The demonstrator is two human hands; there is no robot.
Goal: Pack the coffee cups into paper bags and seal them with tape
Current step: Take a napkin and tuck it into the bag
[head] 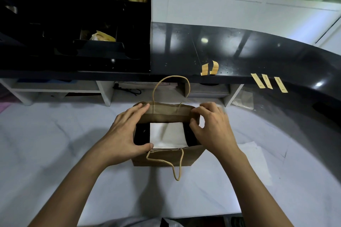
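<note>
White napkin (167, 135) covers most of the paper bag (166, 156) mouth; dark gaps, seemingly narrow, flank it.

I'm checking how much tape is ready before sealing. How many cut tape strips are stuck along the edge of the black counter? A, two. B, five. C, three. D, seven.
B: two curled tape strips hang on the black counter edge above the paper bag, and three flat strips sit further right, making five.
</note>
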